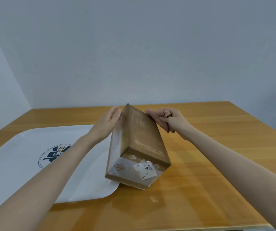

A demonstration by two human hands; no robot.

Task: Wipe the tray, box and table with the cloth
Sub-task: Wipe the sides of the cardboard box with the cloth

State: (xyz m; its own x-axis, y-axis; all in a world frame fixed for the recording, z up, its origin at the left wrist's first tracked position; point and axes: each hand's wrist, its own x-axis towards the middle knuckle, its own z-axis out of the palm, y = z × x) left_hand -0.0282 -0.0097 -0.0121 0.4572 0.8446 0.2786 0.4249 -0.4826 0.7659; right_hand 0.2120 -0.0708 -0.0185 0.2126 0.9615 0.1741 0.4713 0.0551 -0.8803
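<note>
Head view shows me mid-box: my left hand lies flat against the tilted box, propped between tray and table; my right hand is fisted around the brown cloth on its upper face. Table likely remains; the tray I can't judge.

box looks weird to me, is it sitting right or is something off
The box is tipped up on one edge, propped between the left hand and the right hand, its low end overlapping the tray rim. A white label sits crooked on its end.
</note>
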